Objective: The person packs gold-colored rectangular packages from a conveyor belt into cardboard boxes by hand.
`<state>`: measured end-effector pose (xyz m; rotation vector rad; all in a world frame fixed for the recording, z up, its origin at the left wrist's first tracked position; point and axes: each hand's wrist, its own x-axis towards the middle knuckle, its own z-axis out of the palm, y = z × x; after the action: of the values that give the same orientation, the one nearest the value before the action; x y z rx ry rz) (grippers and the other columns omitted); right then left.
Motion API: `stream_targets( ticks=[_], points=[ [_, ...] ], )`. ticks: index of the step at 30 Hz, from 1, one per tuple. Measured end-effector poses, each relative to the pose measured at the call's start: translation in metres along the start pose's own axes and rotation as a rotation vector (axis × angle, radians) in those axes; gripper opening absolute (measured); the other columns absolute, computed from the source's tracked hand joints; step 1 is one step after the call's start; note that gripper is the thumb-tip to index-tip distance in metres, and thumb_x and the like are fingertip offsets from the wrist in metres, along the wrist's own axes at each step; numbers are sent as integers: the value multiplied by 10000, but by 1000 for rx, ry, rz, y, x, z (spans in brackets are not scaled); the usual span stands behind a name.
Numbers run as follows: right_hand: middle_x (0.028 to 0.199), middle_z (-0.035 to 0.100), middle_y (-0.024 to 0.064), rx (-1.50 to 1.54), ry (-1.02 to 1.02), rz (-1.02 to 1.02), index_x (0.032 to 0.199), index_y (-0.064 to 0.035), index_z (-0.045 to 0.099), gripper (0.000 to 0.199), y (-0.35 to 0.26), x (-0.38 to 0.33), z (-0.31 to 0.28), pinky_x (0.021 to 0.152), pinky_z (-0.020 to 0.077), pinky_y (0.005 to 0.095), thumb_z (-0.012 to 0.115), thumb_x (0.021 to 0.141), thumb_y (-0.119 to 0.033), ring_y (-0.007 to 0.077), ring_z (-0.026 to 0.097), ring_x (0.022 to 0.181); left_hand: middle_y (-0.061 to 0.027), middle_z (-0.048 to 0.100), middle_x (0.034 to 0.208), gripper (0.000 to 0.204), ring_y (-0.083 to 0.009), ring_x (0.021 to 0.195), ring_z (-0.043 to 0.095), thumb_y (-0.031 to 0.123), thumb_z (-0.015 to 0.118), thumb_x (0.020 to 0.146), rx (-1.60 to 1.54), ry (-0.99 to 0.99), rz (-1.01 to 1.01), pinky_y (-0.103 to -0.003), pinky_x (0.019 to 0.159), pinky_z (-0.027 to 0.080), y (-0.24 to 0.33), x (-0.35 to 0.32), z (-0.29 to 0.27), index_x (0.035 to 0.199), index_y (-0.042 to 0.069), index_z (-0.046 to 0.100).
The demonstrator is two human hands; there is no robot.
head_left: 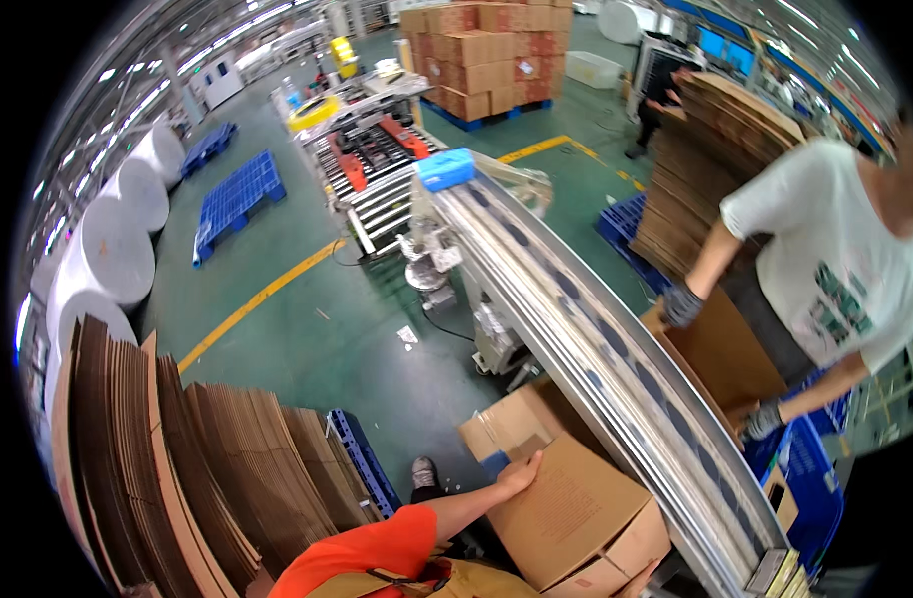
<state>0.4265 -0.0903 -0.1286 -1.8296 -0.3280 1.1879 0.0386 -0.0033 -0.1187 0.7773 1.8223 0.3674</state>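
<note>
Clearly the left hand (521, 472) lies flat, fingers together, on the brown cardboard carton (571, 513); the right hand is hidden. Beyond the fingers runs the long grey roller conveyor (576, 319), where a co-worker's gloved hand (681, 303) holds flat cardboard; an unsteadied carton could tip.

Your one view sits on your head, a wide fisheye tilted down and forward. Your left hand (521, 470) on the box (566, 508) shows close below; the conveyor (576, 309) runs away toward the far stacks.
</note>
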Motion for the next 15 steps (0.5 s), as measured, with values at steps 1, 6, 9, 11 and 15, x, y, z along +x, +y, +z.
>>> stream_targets(
  ticks=[1, 6, 9, 11, 15],
  points=[
    [1255, 506, 198, -116, -15, -26, 1266, -1, 494, 637, -21, -23, 24, 990, 378, 393, 443, 921, -534, 316, 464, 1178, -206, 477, 1333, 790, -344, 1263, 423, 655, 172, 904, -49, 22, -2, -436, 1030, 327, -19, 3, -10, 1330, 55, 459],
    [1056, 608, 228, -378, -168, -184, 1129, -14, 579, 563, -14, -77, 181, 858, 475, 418, 438, 923, -519, 332, 580, 1021, -197, 503, 1313, 770, -347, 1251, 439, 625, 178, 918, -251, 206, -211, -434, 1025, 331, -120, 17, -144, 1298, 34, 491],
    [1134, 584, 178, -326, -411, -115, 1220, -7, 514, 669, 28, -86, 295, 885, 456, 363, 488, 883, -585, 251, 565, 1033, -214, 518, 1288, 786, -362, 1218, 465, 619, 183, 920, -585, 302, -322, -443, 1021, 330, -191, 16, -257, 1278, -8, 494],
    [1086, 597, 206, -557, -553, -259, 1150, 26, 535, 685, 28, -139, 405, 856, 467, 361, 506, 867, -596, 265, 589, 992, -216, 543, 1254, 784, -370, 1172, 500, 616, 179, 923, -656, 513, -290, -453, 988, 361, -300, 29, -317, 1262, -8, 510],
    [1086, 619, 200, -655, -611, -317, 1072, 21, 599, 665, 36, -218, 572, 865, 457, 364, 548, 835, -599, 278, 601, 992, -181, 537, 1249, 720, -310, 1115, 537, 605, 247, 937, -1015, 667, -108, -421, 916, 434, -349, 22, -454, 1277, 21, 495]
  ],
)
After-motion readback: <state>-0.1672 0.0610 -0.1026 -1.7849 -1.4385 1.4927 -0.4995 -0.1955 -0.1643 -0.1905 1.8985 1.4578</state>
